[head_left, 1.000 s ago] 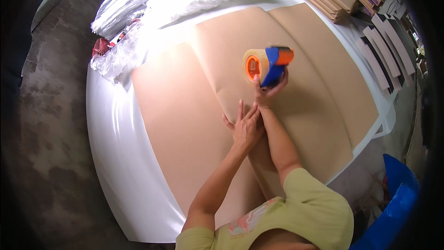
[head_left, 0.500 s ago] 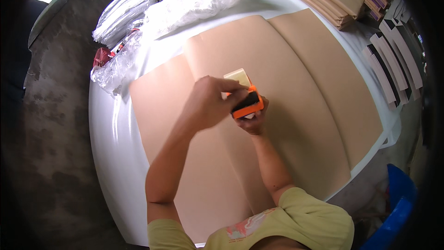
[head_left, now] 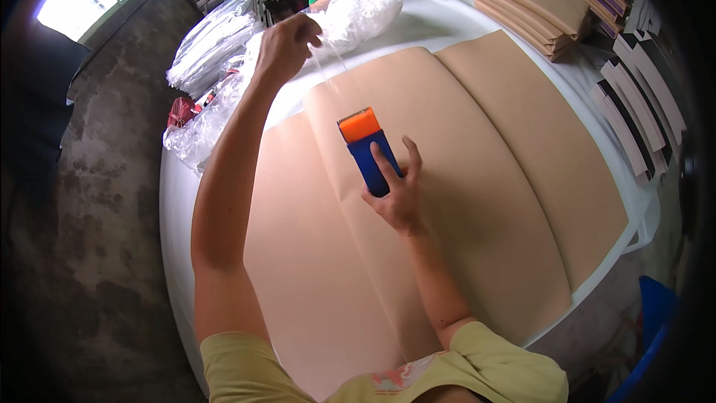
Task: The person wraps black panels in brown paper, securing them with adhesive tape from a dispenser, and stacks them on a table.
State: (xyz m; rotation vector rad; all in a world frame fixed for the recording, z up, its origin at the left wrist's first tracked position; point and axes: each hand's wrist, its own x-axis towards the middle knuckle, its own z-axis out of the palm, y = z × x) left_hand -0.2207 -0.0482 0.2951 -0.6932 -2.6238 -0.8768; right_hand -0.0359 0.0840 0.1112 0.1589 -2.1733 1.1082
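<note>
My right hand (head_left: 397, 192) grips a blue tape dispenser (head_left: 368, 151) with an orange toothed head, held against the tan paper sheets (head_left: 477, 179) on the white table (head_left: 175, 201). My left hand (head_left: 287, 43) is raised far forward, pinching the end of a strip of clear tape (head_left: 328, 67) that stretches back down toward the dispenser. The strip runs along the seam where two paper sheets overlap.
Clear plastic bags (head_left: 212, 37) lie piled at the table's far left, with more clear wrap (head_left: 362, 15) at the back. Stacks of flat tan packages (head_left: 533, 0) sit far right, and dark-edged boards (head_left: 641, 104) line the right edge. A blue bin (head_left: 649, 328) stands lower right.
My left hand left the dispenser and went up and forward, drawing out a length of clear tape. The dispenser came down onto the paper in my right hand.
</note>
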